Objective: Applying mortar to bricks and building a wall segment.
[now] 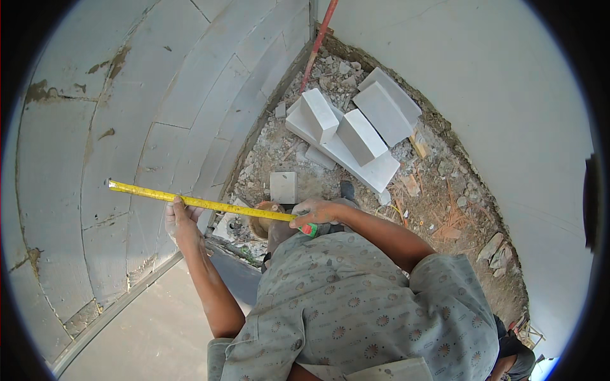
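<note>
1. Patterned shirt (356,305) fills the lower view; above it the right hand (318,213) has its grip closed on the tape's case.
2. Yellow tape measure (197,202) runs left along the block wall (95,159).
3. Left hand (181,225), fingers flat, presses the blade to the wall.
4. Measuring seems under way; next comes reading the blade.
5. White blocks (356,130) lie on rubble.

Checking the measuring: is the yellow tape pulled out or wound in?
Pulled out: the yellow tape runs from the right hand past the left hand along the block wall.
</note>
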The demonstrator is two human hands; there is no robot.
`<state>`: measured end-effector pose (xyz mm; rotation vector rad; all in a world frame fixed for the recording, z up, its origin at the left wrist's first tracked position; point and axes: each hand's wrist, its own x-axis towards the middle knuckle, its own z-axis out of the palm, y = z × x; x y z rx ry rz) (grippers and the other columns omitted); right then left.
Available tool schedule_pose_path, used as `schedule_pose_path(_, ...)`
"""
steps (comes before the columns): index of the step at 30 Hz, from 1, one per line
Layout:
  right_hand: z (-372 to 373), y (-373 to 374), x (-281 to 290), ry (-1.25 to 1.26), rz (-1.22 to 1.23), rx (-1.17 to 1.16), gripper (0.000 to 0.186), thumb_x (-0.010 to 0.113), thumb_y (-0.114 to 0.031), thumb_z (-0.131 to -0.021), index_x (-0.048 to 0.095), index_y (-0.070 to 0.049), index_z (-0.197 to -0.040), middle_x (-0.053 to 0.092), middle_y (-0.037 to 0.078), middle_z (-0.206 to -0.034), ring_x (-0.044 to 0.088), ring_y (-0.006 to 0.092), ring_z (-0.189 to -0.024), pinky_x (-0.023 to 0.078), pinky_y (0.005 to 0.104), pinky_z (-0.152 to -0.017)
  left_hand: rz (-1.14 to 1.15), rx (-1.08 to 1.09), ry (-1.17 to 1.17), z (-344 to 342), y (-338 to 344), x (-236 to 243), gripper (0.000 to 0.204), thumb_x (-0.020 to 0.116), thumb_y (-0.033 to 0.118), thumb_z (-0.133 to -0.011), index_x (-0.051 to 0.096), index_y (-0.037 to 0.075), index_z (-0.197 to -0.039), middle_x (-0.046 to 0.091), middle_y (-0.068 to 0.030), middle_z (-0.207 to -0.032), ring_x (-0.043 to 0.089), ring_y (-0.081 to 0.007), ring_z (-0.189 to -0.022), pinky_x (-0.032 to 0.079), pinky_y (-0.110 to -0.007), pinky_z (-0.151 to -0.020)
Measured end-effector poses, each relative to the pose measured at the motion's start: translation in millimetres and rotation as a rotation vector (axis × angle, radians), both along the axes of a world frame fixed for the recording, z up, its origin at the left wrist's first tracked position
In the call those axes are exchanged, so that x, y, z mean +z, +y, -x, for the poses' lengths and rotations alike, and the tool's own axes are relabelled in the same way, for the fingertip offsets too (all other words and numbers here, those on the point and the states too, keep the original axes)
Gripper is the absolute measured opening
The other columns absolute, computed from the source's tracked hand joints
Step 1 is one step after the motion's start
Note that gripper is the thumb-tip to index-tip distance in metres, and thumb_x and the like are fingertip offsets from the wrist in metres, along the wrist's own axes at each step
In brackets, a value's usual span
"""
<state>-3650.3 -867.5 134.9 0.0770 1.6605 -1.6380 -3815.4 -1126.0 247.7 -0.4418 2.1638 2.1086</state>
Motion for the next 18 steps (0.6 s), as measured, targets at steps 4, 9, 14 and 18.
schedule_pose_path(4, -19, 27, -7, 0.087, -0.109, -0.308, 0.050, 0.065, -0.048, -0.080, 0.066, -0.004, -0.104, 0.062, 0.012, -0.095, 0.056, 0.0222, -0.091, 0.043, 0.0348, -0.081, 0.071, -0.344, -0.173, -51, 102, -31, 0.019, 0.056, 0.022, -0.095, 0.059, 0.003, -0.093, 0.063, -0.0046, -0.079, 0.062, -0.0115, -0.065, 0.054, -0.024, -0.059)
schedule_pose_path(9, -24, 80, -21, -0.097, 0.096, -0.465, 0.060, 0.065, -0.047, -0.081, 0.059, -0.001, -0.119, 0.062, 0.014, -0.110, 0.055, 0.0235, -0.103, 0.043, 0.0355, -0.089, 0.125, -0.617, -0.298, -119, 182, -109, 0.021, 0.055, 0.023, -0.095, 0.060, 0.003, -0.093, 0.063, -0.0024, -0.080, 0.060, -0.0084, -0.072, 0.050, -0.025, -0.062)
schedule_pose_path(14, -52, 97, 10, -0.324, 0.134, -0.595, 0.054, 0.061, -0.046, -0.086, 0.056, -0.005, -0.121, 0.059, 0.011, -0.115, 0.054, 0.0209, -0.105, 0.049, 0.0367, -0.079, -0.198, -0.379, -0.521, -162, 205, -143, 0.023, 0.052, 0.025, -0.096, 0.059, 0.003, -0.101, 0.062, -0.0046, -0.088, 0.061, -0.0121, -0.081, 0.051, -0.031, -0.067)
schedule_pose_path(18, -74, 91, -29, -0.150, 0.223, -0.617, 0.067, 0.061, -0.049, -0.085, 0.048, -0.001, -0.130, 0.058, 0.016, -0.119, 0.056, 0.0208, -0.104, 0.049, 0.0377, -0.082, -0.466, -0.263, -0.906, -160, 212, -122, 0.024, 0.048, 0.026, -0.097, 0.056, 0.004, -0.105, 0.062, -0.0097, -0.093, 0.063, -0.0212, -0.081, 0.054, -0.039, -0.075)
